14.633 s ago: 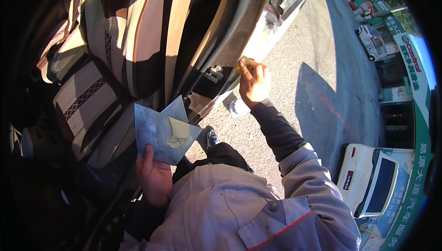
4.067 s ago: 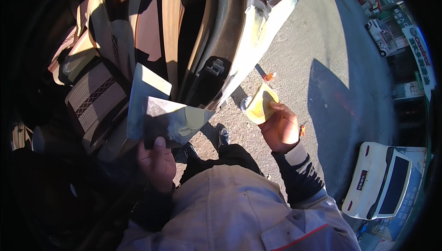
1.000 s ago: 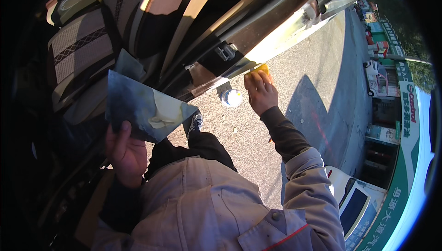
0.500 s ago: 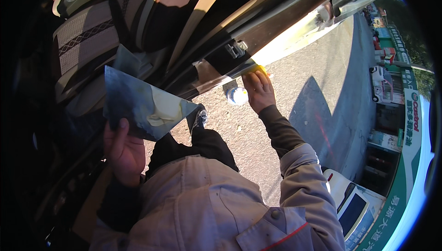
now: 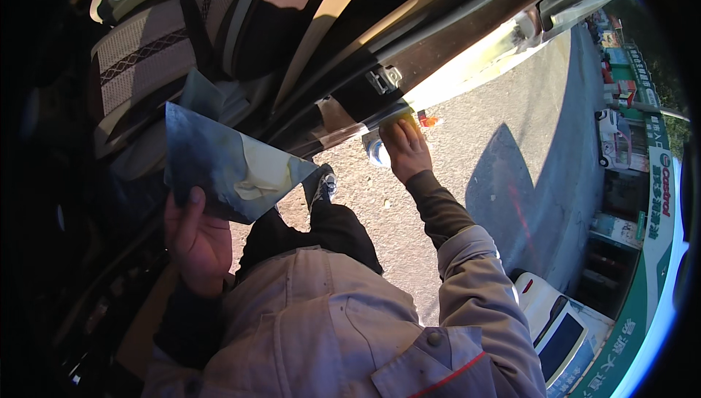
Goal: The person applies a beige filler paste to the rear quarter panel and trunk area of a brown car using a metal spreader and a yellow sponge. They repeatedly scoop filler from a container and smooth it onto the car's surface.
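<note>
My left hand (image 5: 196,241) grips a bluish-grey flat plate (image 5: 201,161) carrying a blob of cream paste (image 5: 261,169); a second thin plate (image 5: 199,95) shows behind it. My right hand (image 5: 409,151) has its fingers closed on a yellow flat pad (image 5: 406,120), largely hidden beneath them, against the lower edge of the car's door-opening frame (image 5: 431,47). A metal latch fitting (image 5: 383,79) is just above that hand. A white round container (image 5: 377,154) on the pavement is partly covered by the right hand.
Car seats (image 5: 142,62) fill the upper left. Sunlit pavement (image 5: 409,259) spreads below and right, with an orange object (image 5: 428,121) beyond my hand. A white car (image 5: 555,318), a small white vehicle (image 5: 612,137) and green-signed shopfronts line the right.
From holding the pad lower and apart from the car earlier, my right hand has moved up to the frame edge, shifting slightly left along it lately. The left hand and plates sit farther left.
</note>
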